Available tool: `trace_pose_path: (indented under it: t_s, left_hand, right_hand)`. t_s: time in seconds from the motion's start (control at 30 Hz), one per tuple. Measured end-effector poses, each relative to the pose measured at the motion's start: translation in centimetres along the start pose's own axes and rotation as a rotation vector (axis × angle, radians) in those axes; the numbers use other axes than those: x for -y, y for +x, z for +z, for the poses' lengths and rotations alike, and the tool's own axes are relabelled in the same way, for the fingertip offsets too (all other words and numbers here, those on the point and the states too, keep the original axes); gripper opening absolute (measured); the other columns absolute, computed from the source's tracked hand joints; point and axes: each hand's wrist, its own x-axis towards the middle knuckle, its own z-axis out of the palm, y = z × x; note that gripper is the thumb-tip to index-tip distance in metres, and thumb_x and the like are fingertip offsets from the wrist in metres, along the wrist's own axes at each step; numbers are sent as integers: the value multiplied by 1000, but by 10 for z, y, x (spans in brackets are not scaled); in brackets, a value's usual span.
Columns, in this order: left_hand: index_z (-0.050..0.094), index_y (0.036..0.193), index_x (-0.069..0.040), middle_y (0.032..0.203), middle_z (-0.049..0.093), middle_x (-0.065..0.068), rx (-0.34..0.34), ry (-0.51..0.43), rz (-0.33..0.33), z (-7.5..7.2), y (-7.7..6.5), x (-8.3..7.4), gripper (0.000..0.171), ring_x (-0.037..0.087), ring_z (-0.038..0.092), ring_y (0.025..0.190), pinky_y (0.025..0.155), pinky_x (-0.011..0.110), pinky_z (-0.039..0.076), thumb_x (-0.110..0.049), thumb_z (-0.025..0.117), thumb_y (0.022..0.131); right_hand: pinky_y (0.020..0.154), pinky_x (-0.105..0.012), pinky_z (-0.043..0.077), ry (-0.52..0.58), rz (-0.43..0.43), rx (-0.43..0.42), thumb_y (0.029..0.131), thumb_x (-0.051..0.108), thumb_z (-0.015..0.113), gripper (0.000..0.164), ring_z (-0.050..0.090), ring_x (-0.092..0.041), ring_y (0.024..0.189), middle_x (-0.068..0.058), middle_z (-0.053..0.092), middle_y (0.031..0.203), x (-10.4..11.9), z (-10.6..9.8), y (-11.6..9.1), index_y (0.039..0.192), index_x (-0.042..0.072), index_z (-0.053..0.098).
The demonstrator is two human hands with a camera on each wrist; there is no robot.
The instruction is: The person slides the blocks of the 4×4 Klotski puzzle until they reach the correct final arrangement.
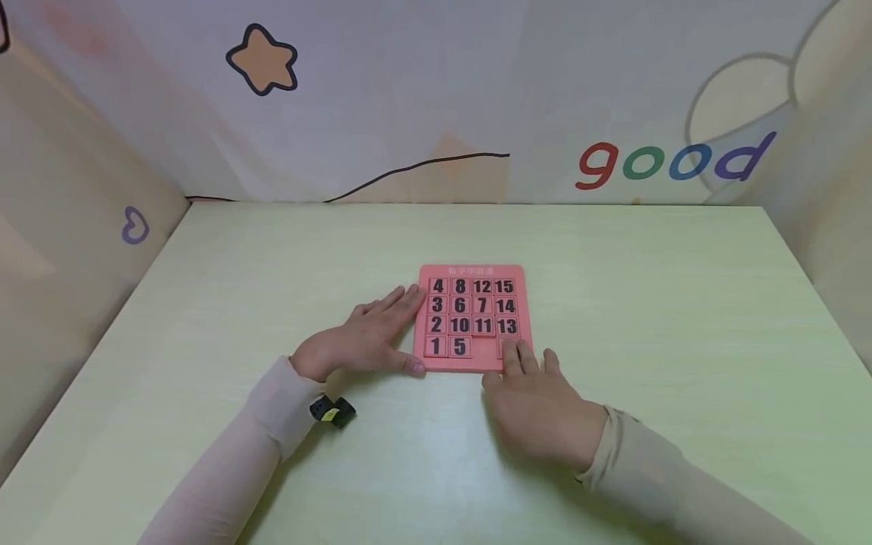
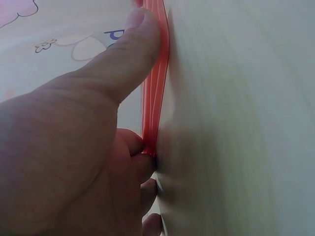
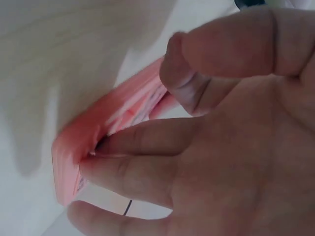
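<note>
A pink number slide puzzle point(image 1: 484, 347) lies flat on the table, its numbered tiles in rows; a gap shows in the bottom row right of the 5 tile point(image 1: 459, 347). The left hand point(image 1: 364, 341) rests against the puzzle's left side with fingers stretched out, the thumb touching its near left corner. In the left wrist view that thumb point(image 2: 130, 54) lies along the pink edge. With extended fingertips the right hand point(image 1: 538, 405) touches the bottom-right tile, whose number is covered. Seen from the right wrist, two fingers point(image 3: 133, 179) reach onto the puzzle's face.
The pale green table point(image 1: 681, 318) surrounds the puzzle. A printed backdrop point(image 1: 409, 91) rises along the far edge and both sides. A black band with a small device point(image 1: 333, 411) is at the left wrist.
</note>
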Motion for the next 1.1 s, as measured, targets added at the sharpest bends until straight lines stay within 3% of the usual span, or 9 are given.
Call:
trace_pose_path:
  t_s: [0.3, 0.53, 0.67, 0.87, 1.1]
  left_hand:
    - [-2, 163, -13, 168, -5, 3, -3, 22, 0, -2, 3, -1, 118, 22, -11, 153, 119, 55, 8, -60, 73, 85]
    - [-1, 163, -12, 169, -3, 5, -6, 2, -4, -1, 2, 0, 119, 23, -10, 153, 118, 55, 8, -61, 73, 84]
    - [-2, 163, -12, 169, -4, 5, -1, -1, -4, 0, 1, 0, 119, 23, -10, 153, 118, 56, 8, -61, 73, 84]
    - [-3, 163, -13, 169, -6, 3, 7, -5, -8, 1, 1, 0, 118, 22, -11, 153, 119, 54, 6, -61, 72, 85]
    - [-3, 163, -12, 169, -5, 3, 10, 6, -3, 0, 1, -1, 118, 22, -12, 153, 119, 54, 7, -61, 72, 85]
  right_hand:
    - [108, -74, 20, 22, -31, -12, 99, 12, 53, 37, 21, -59, 142, -44, 24, 152, 3, 3, 5, 131, -6, 59]
    - [111, -70, 19, 133, -133, -28, 102, 17, 50, 13, 15, -56, 144, -39, 21, 156, 2, 5, 12, 101, 7, 57]
    - [111, -72, 16, 153, -132, -23, 104, 19, 49, 12, 16, -49, 147, -34, 23, 157, -5, 0, 10, 96, 11, 54]
    - [108, -75, 18, 108, -60, -32, 104, 15, 45, 29, 14, -50, 147, -37, 20, 158, -21, -4, 13, 125, -2, 55]
    - [106, -73, 26, 74, -42, 29, 102, 12, 50, 34, 17, -55, 145, -38, 21, 157, -24, -8, 13, 131, -5, 55]
